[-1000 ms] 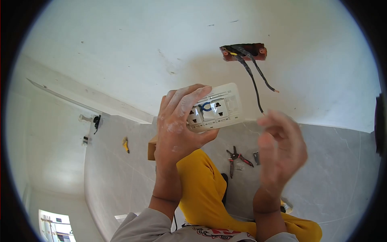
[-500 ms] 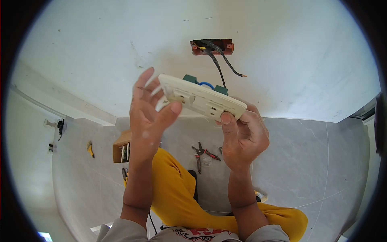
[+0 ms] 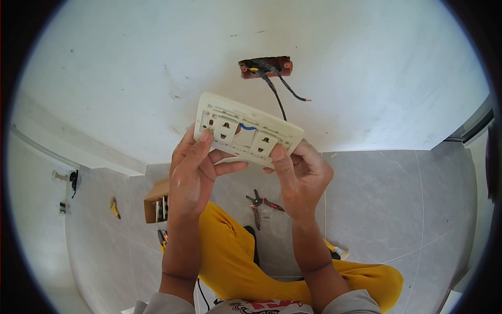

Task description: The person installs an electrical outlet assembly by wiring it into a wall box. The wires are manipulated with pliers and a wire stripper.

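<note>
L hand (image 3: 192,175) + R hand (image 3: 299,178) both closed on socket plate (image 3: 247,131), thumbs on front face, plate held mid-air. Wall box (image 3: 265,67) w/ loose wires at 12 o'clock above plate; pliers (image 3: 260,202) on floor at 6.

Both hands hold a cream socket plate (image 3: 246,130) up before a white wall; the left hand (image 3: 194,170) grips its left end, the right hand (image 3: 298,175) its right end. Above it, black wires (image 3: 280,89) hang from a red wall box (image 3: 265,67); pliers (image 3: 260,202) lie on the grey tiled floor (image 3: 397,209) beside yellow trousers (image 3: 235,256).
</note>
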A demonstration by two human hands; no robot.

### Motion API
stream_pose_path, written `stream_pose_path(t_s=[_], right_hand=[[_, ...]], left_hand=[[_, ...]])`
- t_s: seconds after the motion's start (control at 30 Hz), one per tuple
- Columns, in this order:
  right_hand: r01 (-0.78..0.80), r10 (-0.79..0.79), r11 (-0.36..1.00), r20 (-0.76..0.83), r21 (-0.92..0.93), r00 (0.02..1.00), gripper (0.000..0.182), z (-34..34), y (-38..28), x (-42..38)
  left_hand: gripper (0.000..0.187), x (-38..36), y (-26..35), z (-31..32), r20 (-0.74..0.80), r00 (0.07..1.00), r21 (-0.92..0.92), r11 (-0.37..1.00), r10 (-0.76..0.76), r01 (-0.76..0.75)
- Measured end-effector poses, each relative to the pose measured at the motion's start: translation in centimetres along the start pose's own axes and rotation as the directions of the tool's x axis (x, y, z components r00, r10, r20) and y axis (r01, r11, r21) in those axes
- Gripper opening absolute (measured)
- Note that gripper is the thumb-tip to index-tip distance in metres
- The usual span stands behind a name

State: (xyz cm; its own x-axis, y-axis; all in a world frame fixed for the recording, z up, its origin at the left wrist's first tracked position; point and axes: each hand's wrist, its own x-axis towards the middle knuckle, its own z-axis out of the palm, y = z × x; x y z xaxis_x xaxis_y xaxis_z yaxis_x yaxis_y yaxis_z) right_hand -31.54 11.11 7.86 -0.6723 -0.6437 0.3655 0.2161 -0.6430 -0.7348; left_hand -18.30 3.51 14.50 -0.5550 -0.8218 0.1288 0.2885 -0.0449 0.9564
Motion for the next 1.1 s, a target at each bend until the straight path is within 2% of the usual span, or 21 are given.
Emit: stream_pose_path(t_s=[0.2,0.27,0.47,0.6,0.67,0.77,0.9,0.97,1.1], right_hand=[[0.063,-0.059,0.993,0.038,-0.101,0.998,0.013,-0.3,0.8,-0.1],[0.182,-0.167,0.964,0.090,-0.194,0.982,0.013,-0.6,1.0,0.0],[0.245,-0.227,0.957,0.130,-0.153,0.965,0.016,-0.7,1.0,0.4],[0.212,-0.200,0.965,0.089,-0.157,0.976,0.016,-0.6,1.0,0.5],[0.282,-0.249,0.919,0.147,-0.277,0.957,0.016,-0.7,1.3,0.7],[0.317,-0.283,0.905,0.155,-0.284,0.946,0.015,-0.4,1.8,0.6],[0.279,-0.255,0.916,0.118,-0.287,0.960,0.016,-0.4,1.8,0.4],[0.048,-0.041,0.989,0.046,-0.143,0.998,0.017,-0.8,1.4,0.1],[0.053,-0.049,0.987,0.026,-0.153,0.998,0.020,-0.6,0.6,0.4]], left_hand=[[0.039,-0.3,0.5,-0.1,-0.049,0.999,0.018,1.000,-0.016,0.017],[0.039,-0.2,0.5,0.0,-0.049,0.998,0.039,0.999,-0.028,0.030],[0.039,0.4,-0.1,-0.8,-0.028,0.999,0.043,0.999,-0.023,0.024],[0.040,0.3,-0.3,-0.9,-0.006,0.999,0.044,0.998,-0.039,0.039],[0.043,0.3,-0.3,-0.3,-0.003,1.000,-0.114,0.993,-0.031,0.030],[0.045,0.3,-0.4,-0.1,0.003,1.000,-0.101,0.994,-0.031,0.032],[0.044,0.5,0.1,0.0,0.021,1.000,-0.163,0.986,-0.014,0.018],[0.044,0.4,0.0,-0.4,0.024,1.000,-0.153,0.988,-0.019,0.022],[0.044,0.1,-0.1,-0.2,0.012,1.000,-0.126,0.992,-0.010,0.012]])
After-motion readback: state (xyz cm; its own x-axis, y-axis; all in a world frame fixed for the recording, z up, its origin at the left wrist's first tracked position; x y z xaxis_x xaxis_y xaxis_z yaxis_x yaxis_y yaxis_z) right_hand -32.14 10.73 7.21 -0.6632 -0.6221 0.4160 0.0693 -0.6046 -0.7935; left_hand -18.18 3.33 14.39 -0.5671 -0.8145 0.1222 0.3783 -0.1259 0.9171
